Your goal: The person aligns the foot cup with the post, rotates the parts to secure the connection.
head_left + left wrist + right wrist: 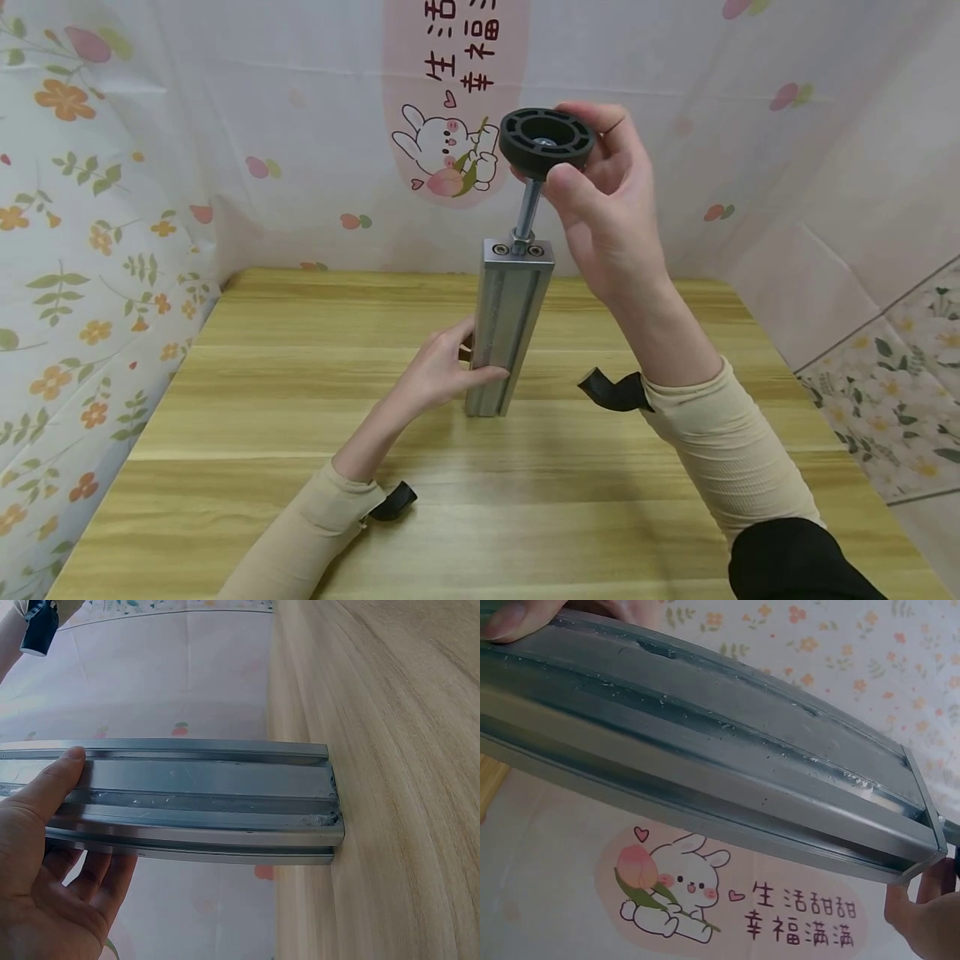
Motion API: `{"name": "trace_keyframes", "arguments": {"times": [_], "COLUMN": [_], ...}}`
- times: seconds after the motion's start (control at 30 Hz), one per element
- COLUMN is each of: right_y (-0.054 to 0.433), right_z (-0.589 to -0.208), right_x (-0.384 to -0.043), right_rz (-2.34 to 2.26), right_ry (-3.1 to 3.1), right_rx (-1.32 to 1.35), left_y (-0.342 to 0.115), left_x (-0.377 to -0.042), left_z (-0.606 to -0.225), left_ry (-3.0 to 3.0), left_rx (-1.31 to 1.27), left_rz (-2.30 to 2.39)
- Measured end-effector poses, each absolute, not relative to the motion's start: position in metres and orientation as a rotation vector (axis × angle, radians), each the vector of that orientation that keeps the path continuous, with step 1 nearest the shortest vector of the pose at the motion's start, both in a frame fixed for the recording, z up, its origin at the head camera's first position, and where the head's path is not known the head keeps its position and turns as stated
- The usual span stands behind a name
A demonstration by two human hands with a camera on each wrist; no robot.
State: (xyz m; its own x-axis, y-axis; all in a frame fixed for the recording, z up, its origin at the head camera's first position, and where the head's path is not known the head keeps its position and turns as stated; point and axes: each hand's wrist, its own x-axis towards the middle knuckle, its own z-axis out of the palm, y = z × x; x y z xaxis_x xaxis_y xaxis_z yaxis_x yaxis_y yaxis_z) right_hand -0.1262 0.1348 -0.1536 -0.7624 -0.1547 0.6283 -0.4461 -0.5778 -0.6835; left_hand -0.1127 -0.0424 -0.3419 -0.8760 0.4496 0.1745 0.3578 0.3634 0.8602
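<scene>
An aluminium profile stands upright on the wooden table, its lower end at the tabletop. My left hand grips it around the lower half, thumb across the front face; in the left wrist view the thumb lies on the grooved side and the fingers curl beneath. From the profile's top plate, fixed with two screws, rises a threaded rod with a nut at its base. A round black levelling foot tops the rod. My right hand pinches the foot's rim between thumb and fingers.
The wooden table reaches back to a printed cloth with a rabbit drawing. Floral cloth hangs at the left. Black straps stick out from both sleeve cuffs.
</scene>
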Motion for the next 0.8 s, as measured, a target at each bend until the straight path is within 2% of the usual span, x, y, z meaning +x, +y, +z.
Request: {"name": "trace_keyframes", "arguments": {"times": [0.43, 0.8], "right_y": [0.1345, 0.1328], "right_z": [-0.1547, -0.1554], "right_x": [-0.1334, -0.1306], "right_rz": [2.715, 2.524], "right_ry": [-1.347, -1.276], "right_rx": [1.191, 1.022], "left_y": [-0.0442, -0.0437], "left_x": [-0.1128, -0.1134], "left_z": [-0.3411, -0.3405], "left_ry": [2.521, 2.533], "left_rx": [0.732, 0.719], "left_rz": [1.536, 1.519]}}
